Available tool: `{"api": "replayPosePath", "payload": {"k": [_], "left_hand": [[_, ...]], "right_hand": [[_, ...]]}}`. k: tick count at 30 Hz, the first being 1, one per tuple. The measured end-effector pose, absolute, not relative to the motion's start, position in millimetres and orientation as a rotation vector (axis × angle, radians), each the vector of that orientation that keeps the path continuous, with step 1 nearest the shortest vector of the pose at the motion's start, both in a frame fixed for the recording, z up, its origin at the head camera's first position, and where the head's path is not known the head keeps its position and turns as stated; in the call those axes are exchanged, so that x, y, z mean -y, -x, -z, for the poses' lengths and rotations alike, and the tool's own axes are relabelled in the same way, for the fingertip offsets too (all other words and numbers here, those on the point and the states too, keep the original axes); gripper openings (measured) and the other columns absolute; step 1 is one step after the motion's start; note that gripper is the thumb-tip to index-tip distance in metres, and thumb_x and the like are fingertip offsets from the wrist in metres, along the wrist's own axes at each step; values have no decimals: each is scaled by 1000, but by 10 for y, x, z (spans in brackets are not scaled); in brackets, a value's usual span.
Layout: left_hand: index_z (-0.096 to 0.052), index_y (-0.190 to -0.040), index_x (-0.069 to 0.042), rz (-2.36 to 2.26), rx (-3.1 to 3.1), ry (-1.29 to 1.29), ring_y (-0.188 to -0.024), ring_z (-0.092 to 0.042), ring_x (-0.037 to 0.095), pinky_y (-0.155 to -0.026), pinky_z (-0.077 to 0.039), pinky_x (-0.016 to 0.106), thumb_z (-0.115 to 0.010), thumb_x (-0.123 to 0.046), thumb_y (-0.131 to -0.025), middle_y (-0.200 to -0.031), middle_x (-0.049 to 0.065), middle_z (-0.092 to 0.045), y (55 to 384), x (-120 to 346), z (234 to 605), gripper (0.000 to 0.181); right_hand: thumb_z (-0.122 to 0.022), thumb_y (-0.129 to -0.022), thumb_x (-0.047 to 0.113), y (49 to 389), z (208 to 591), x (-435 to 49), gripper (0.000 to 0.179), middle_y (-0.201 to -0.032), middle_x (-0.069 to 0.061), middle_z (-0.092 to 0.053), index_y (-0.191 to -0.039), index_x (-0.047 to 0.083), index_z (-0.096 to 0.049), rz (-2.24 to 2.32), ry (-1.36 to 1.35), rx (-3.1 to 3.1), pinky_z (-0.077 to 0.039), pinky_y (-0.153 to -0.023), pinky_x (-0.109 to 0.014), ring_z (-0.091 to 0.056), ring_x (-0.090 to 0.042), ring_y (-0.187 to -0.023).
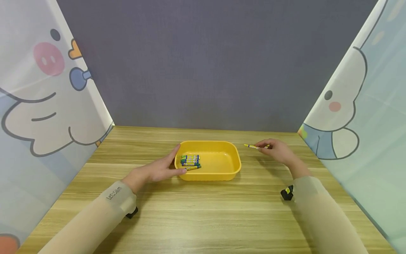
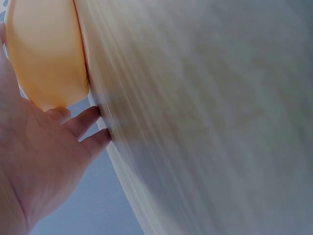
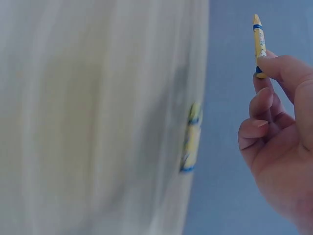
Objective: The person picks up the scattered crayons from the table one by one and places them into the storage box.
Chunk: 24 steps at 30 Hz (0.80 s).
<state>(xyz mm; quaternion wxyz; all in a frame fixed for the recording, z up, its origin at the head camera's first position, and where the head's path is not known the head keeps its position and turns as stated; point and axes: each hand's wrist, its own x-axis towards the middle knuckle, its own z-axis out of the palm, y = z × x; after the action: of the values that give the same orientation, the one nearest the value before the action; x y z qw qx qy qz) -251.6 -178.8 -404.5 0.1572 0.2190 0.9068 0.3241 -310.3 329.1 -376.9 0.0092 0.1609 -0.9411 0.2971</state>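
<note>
Yellow crayon [image 3: 259, 41] is pinched in my right hand [image 1: 276, 151], above the table [image 1: 203, 211], right of the yellow tray [image 1: 219, 162]. A second crayon [image 3: 190, 139] lies below. My left hand [image 1: 158, 170], spread wide, touches the tray's left end beside several crayons [image 1: 190, 161].

The tray [image 1: 219, 163] before you appears to be plastic, smooth, with glossy highlights on its floor. The table [image 1: 203, 211] shows you wood grain under a smooth, low-sheen finish. The crayon [image 3: 259, 41] in your right hand [image 3: 286, 156] has a printed, paper-like wrapper and a smooth, waxy-looking tip. Beyond the table's back edge you face a matt, cloth-like grey panel [image 1: 209, 63]. Your sleeves [image 1: 92, 218] are matt cloth.
</note>
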Motion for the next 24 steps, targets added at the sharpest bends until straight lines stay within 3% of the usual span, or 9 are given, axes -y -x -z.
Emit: {"api": "replayPosePath", "payload": {"k": [9,17,24], "left_hand": [[17,-176,-31,-937,-2589,-621,-165,-33,42,-134,-25,64,-65,-74,-100,-184,20,-15,2526,1792,4048,120],[13,-177,-28,-895,-2628,-602,-164,-35,41,-133,-27,63,-65,-74,-100,-183,20,-17,2528,1783,4048,120],[13,-177,-28,-893,-2632,-589,-163,-36,43,-133,-28,63,-64,-75,-100,-183,21,-19,2528,1773,4044,119]], "right_hand": [[-72,-108,26,3100,3593,-2688,26,-122,-15,-74,-131,15,-80,-1107,-604,2914,-45,-62,-29,-56,-19,-77],[-70,-110,24,3154,3620,-2242,24,-119,-7,-74,-131,23,-81,-1162,-719,2887,-41,-60,-26,-50,-17,-73],[-69,-110,24,3172,3646,-1947,24,-119,-6,-75,-130,22,-81,-1115,-798,2893,-45,-69,-30,-53,-17,-77]]}}
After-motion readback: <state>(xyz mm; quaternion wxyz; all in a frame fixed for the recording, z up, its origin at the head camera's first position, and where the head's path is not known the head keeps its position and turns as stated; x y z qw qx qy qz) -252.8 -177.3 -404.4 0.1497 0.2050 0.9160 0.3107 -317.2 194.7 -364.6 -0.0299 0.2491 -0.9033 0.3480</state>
